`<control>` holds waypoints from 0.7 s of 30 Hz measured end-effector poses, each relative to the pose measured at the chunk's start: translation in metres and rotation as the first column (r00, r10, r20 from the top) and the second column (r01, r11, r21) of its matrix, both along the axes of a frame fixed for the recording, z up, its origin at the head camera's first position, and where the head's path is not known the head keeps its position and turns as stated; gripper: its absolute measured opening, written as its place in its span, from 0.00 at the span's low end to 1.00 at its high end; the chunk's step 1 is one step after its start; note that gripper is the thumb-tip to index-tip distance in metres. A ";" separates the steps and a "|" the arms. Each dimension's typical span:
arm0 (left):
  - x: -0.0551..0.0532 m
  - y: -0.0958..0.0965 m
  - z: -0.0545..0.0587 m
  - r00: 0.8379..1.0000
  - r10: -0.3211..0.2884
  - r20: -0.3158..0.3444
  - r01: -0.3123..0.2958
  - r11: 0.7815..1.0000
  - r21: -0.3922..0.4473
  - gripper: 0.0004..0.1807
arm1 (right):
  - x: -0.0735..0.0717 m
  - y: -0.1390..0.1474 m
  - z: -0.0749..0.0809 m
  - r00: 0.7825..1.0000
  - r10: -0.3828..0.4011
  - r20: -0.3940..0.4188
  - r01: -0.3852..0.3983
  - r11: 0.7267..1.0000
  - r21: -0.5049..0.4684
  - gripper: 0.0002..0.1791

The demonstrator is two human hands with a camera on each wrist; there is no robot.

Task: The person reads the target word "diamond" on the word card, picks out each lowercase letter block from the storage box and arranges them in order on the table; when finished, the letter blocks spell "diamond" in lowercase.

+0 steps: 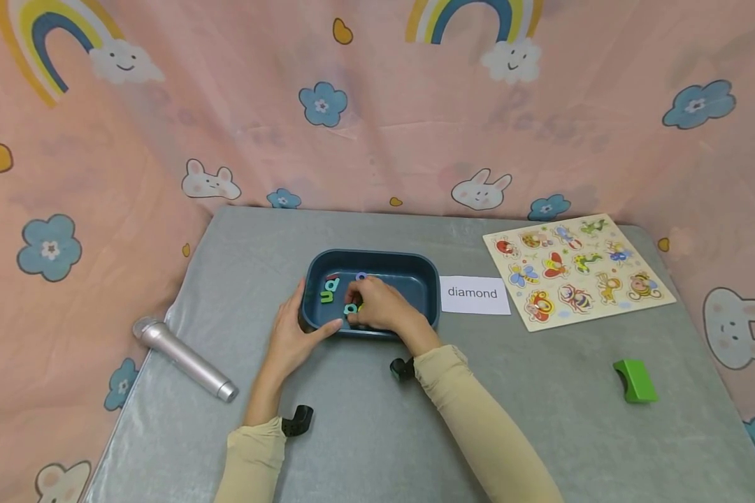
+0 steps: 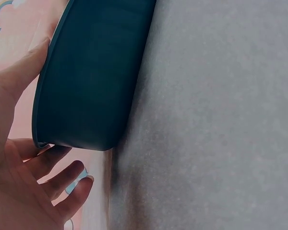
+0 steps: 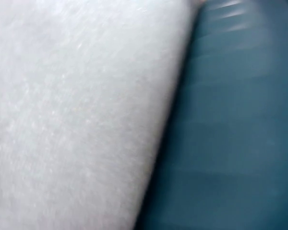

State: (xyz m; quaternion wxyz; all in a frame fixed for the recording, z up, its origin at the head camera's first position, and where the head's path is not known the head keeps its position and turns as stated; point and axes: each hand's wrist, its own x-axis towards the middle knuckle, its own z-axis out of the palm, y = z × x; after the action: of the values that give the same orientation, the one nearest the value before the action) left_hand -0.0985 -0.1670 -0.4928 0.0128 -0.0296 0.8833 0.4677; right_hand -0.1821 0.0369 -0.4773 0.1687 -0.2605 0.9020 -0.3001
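A dark blue tray point(image 1: 409, 256) stands on the grey cloth, with several small plastic letters in its left part. My left hand point(image 1: 291, 337) grips its near left corner, the thumb along the near rim and the fingers at the left wall. In the left wrist view the thumb lies at the rim of the tray point(image 2: 86, 81). My right hand point(image 1: 380, 305) reaches over the near rim into the tray, fingers bent around a teal letter point(image 1: 350, 309). A yellow-green bit shows between those fingers. A green letter point(image 1: 327, 297) and a light teal letter point(image 1: 331, 284) lie to the left.
Right of the tray lies a white card reading "diamond" point(image 1: 472, 295). An insect picture board point(image 1: 579, 271) lies beyond it. A green block point(image 1: 635, 381) is at the right, a silver microphone point(image 1: 185, 358) at the left. The right wrist view shows only cloth and the tray wall point(image 3: 230, 143).
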 end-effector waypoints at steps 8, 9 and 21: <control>0.001 0.001 0.000 1.000 0.004 0.007 -0.004 1.000 -0.001 0.62 | 0.013 0.026 0.014 1.000 -0.023 0.015 0.027 0.936 -0.350 0.10; 0.001 0.001 0.001 1.000 0.004 0.007 -0.004 1.000 -0.004 0.61 | 0.017 0.030 0.016 0.999 -0.034 0.009 0.035 0.924 -0.381 0.11; 0.001 0.002 0.000 1.000 0.015 0.020 -0.015 1.000 -0.014 0.62 | 0.057 0.107 0.025 0.974 -0.224 -0.035 0.173 0.834 -0.524 0.08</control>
State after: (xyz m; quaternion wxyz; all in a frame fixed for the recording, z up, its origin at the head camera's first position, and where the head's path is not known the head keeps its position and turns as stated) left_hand -0.0971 -0.1651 -0.4923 0.0179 -0.0407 0.8860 0.4615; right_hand -0.1256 0.1435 -0.4521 0.0175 -0.2151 0.8172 -0.5344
